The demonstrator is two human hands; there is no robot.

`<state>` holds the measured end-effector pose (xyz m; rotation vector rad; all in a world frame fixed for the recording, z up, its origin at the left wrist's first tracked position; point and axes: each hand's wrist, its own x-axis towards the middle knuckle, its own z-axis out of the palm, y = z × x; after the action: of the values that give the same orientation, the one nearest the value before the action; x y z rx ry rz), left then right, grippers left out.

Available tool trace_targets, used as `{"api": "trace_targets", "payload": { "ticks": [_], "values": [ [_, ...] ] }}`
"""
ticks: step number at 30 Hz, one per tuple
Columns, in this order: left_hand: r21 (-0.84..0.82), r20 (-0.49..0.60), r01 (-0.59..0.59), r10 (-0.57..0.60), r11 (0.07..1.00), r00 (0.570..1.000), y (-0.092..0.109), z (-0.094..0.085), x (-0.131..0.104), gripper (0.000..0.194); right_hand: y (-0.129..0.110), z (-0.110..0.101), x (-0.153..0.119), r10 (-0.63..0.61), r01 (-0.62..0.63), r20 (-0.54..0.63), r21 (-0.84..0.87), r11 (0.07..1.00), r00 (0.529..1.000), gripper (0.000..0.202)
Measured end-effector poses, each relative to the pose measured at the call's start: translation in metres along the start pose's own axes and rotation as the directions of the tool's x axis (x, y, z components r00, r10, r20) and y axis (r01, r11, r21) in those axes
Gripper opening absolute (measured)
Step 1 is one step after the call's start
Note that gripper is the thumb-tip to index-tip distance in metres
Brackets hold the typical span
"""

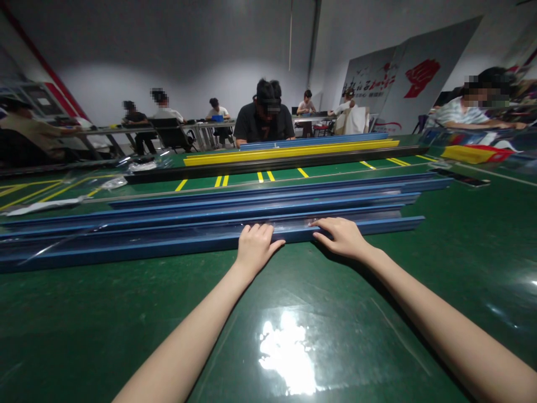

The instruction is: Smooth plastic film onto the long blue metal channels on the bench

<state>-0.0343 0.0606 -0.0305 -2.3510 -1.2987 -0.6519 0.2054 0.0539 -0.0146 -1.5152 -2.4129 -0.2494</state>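
Across the green table lies a long blue plastic channel (176, 246), the nearest of several parallel ones. My left hand (257, 246) grips its near wall, fingers curled over the top edge and thumb along the front. To the right, my right hand (339, 238) holds the same wall, with its fingertips inside the channel and its thumb at the outer face. A small clear glint shows by the right index fingertip; what it is I cannot make out. Clear film (62, 243) trails over the channel's left part. Behind it lie more blue channels (268, 207).
Farther back on the green table (268, 347) lie a black strip (335, 159), a yellow strip (293, 151) and crumpled clear plastic (145, 163). A dark flat phone-like object (459, 177) rests at right. A person (264, 115) sits opposite; others sit around the room.
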Motion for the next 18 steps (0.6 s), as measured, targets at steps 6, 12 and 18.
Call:
{"api": "trace_targets", "payload": {
  "ticks": [6, 12, 18],
  "values": [
    [0.009, 0.011, 0.006, -0.007, 1.000, 1.000, -0.0006, -0.0004, -0.0001, 0.035, 0.0003, 0.0001, 0.0000, 0.000, 0.000, 0.008, -0.001, 1.000, 1.000, 0.035],
    [0.005, 0.031, 0.012, -0.012, 1.000, 0.999, -0.0006, -0.0002, 0.0006, 0.034, 0.0001, 0.0003, 0.0000, 0.005, -0.004, 0.016, -0.015, 1.000, 1.000, 0.036],
    [0.007, 0.043, 0.011, -0.011, 1.000, 0.999, -0.0007, -0.0008, 0.0013, 0.035, -0.0011, -0.0002, 0.0000, 0.011, -0.010, 0.024, -0.034, 0.999, 1.000, 0.035]
  ]
}}
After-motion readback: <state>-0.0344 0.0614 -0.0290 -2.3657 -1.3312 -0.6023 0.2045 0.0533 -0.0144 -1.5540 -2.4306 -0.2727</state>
